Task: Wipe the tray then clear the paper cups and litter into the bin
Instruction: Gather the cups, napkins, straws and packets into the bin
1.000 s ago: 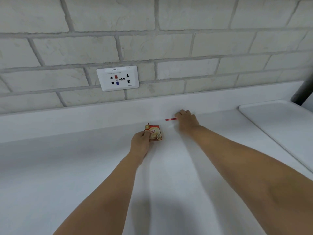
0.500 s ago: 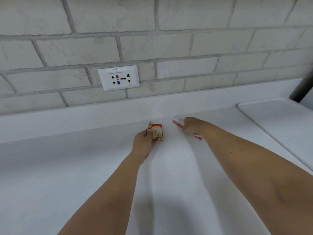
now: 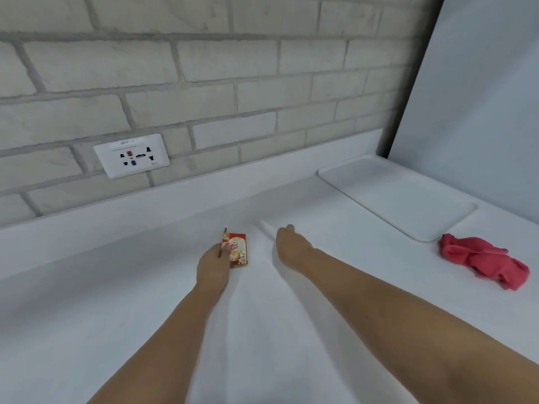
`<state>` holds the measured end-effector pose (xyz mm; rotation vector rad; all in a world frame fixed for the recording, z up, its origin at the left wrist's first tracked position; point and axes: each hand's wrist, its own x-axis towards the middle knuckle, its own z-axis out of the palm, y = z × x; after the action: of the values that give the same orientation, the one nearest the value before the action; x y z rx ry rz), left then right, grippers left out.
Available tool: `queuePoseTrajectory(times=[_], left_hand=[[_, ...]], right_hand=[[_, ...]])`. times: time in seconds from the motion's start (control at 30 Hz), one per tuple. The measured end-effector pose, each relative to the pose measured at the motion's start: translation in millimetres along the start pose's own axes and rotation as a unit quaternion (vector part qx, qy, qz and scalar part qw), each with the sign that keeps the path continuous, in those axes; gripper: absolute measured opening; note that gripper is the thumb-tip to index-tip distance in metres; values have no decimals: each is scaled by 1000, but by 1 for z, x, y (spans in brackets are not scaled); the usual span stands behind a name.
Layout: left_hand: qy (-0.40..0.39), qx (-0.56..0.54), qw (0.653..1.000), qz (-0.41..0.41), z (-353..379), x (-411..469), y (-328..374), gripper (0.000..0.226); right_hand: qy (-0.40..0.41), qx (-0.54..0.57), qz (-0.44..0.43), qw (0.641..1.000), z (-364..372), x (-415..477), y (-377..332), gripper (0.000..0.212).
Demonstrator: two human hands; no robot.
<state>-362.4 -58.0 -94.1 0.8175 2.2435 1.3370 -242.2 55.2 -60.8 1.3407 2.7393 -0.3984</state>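
Centrally on the bench [image 3: 116,287], the left hand [image 3: 214,268] pinched a red sachet [image 3: 239,250]; the right hand [image 3: 291,246] curled, grip unclear. The tray [image 3: 393,193] and pink cloth [image 3: 484,260] lay well rightward.

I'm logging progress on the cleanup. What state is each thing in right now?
Tray: flat on the counter, nothing on it.
Cloth: crumpled, lying beside the tray, untouched.
Sachet: pinched at its edge by the left hand.
Strip: thin and pale, blurred, held by the right hand.
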Motion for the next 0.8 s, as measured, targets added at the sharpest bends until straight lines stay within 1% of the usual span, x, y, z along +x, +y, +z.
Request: queuePoseTrajectory(times=[0.1,0.2,0.27,0.3,0.37,0.43,0.5,0.6,0.63,0.67,0.73,0.77,0.8], left_hand=[[-30,11,999,43,20,-23,11,25],[-73,-10,994,76,45,-48,26,18],[-103,-32,990,89,62,-66,39,12],[-118,-42,988,93,70,-76,46,9],[-146,-53,983,103,86,-96,60,6],[-174,-53,977,113,103,-116,77,13],[-199,-37,971,128,121,-135,96,23],[-247,24,953,177,150,-169,128,24],[-266,42,943,197,162,-185,138,24],[-281,57,934,215,169,-197,146,23],[-312,89,914,244,185,-225,160,25],[-326,107,906,250,195,-239,166,26],[-340,129,897,252,206,-253,171,27]], right_hand=[[-24,61,29,997,-10,-31,27,29],[-54,121,65,989,-20,-64,57,21],[-68,161,93,980,-27,-86,76,10],[-66,207,105,971,-31,-99,86,10],[-57,321,134,936,-41,-126,107,21],[-34,379,156,912,-52,-152,128,16],[4,383,166,909,-62,-176,151,17],[79,372,168,910,-75,-210,187,27],[103,345,174,917,-78,-224,202,27],[126,292,182,930,-81,-232,212,28],[174,194,207,943,-87,-252,234,33],[190,179,217,940,-89,-262,246,35],[191,176,221,940,-89,-273,258,36]])
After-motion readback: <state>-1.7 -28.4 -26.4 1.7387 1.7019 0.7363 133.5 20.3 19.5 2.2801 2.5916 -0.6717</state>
